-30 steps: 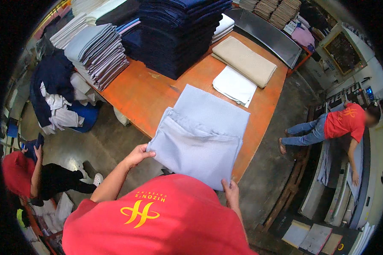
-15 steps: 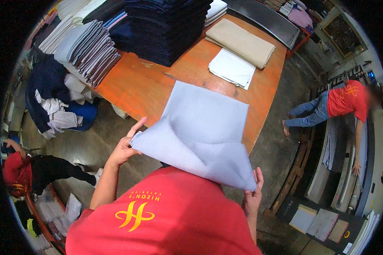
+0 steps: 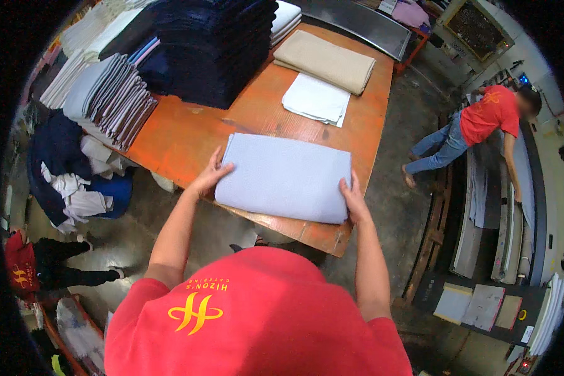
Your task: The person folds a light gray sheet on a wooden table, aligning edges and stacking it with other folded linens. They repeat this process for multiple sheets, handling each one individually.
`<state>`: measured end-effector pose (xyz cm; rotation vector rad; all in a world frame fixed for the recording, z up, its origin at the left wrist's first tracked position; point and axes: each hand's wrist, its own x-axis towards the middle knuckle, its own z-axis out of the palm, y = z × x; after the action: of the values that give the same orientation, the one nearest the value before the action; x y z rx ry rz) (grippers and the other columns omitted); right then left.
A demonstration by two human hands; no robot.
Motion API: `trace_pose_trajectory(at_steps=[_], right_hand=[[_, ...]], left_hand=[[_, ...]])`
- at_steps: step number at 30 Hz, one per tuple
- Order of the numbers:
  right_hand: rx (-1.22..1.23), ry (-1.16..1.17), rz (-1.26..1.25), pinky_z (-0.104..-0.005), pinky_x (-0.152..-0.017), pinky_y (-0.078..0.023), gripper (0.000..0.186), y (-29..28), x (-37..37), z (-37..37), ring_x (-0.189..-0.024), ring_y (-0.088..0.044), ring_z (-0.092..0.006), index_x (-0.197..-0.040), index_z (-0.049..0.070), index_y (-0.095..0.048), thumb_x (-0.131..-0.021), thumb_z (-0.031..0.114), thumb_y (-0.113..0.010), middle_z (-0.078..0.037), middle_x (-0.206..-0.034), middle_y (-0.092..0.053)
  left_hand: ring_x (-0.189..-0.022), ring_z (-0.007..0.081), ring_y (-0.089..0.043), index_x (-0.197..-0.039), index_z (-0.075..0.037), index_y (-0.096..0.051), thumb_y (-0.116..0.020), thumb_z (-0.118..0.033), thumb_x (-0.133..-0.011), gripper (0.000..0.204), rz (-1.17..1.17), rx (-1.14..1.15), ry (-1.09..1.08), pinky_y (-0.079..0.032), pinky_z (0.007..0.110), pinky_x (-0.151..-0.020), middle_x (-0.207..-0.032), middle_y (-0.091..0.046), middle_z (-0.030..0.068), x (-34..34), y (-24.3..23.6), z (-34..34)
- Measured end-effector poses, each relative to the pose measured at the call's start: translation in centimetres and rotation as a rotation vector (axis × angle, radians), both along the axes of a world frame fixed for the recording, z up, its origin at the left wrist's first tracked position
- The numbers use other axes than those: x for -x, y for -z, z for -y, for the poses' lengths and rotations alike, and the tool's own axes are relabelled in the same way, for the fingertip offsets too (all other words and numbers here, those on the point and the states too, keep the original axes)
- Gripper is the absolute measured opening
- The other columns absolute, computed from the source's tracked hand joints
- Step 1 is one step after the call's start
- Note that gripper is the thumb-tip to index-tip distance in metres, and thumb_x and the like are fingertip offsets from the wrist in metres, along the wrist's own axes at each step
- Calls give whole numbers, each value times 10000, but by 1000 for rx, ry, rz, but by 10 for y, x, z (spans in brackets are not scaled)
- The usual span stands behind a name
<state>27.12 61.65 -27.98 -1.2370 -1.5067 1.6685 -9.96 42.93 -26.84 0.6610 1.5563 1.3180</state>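
A pale blue-grey cloth (image 3: 285,178), folded into a thick rectangle, lies flat at the near end of the orange-brown wooden table (image 3: 188,144). My left hand (image 3: 210,175) grips its left edge, with the thumb on top. At the right edge my right hand (image 3: 355,199) holds the cloth in the same way, its fingers partly hidden by the fold. Beyond the cloth lie a white folded cloth (image 3: 316,99) and, partly over it, a thicker beige folded cloth (image 3: 324,61).
A tall stack of navy cloths (image 3: 222,53) and a leaning pile of grey cloths (image 3: 106,94) stand at the far left. Loose dark and white laundry (image 3: 75,169) heaps beside the table. One person (image 3: 492,116) bends over a long machine (image 3: 532,213) at right; another (image 3: 25,266) is at left.
The cloth's near part, held up and sagging before, is now folded over, and the cloth lies flat on the table. Both hands moved forward with it. The person at left shifted.
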Motion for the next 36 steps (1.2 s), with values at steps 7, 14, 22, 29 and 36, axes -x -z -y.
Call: trace_pose_trajectory(at_steps=[7,14,22,29,36], right_hand=[[231,-73,105,-345,-910,-429,522,7,-33,35,-1029,-556,-208,-1216,-5,-476,-845,301,-681,-142,-1127,-595],[-677,-94,205,-389,-871,-446,301,-13,4,119,-1005,-560,-341,-1070,15,-557,-782,66,-629,-168,-1050,-594],[-843,-377,268,-414,-880,-445,302,10,-23,140,-1054,-519,-351,-1061,17,-538,-764,8,-592,-153,-1150,-518],[-819,-192,252,-416,-832,-458,309,13,-17,149,-983,-543,-373,-1015,-3,-542,-796,169,-676,-194,-1057,-548],[-348,-34,319,-422,-817,-462,480,25,-18,130,-907,-591,-388,-1031,-38,-541,-820,373,-676,-230,-947,-621]], left_hand=[[-1174,255,-476,-1397,-21,-250,-712,-131,-786,774,-298,90,-52,-384,366,-990,-1266,-491,186,-17,26,11],[-1096,212,-519,-1333,-6,-341,-642,24,-780,630,-249,-163,-331,-403,323,-962,-1212,-525,157,-37,34,28],[-1092,223,-521,-1301,22,-380,-694,-153,-809,609,-132,39,-201,-394,347,-963,-1190,-544,147,-24,29,64],[-1107,234,-525,-1302,57,-374,-730,-204,-788,678,-156,306,-27,-402,353,-961,-1218,-543,165,-16,-3,56],[-1083,226,-543,-1303,51,-390,-756,-197,-762,699,-177,318,60,-416,346,-945,-1201,-560,163,-16,-4,55]])
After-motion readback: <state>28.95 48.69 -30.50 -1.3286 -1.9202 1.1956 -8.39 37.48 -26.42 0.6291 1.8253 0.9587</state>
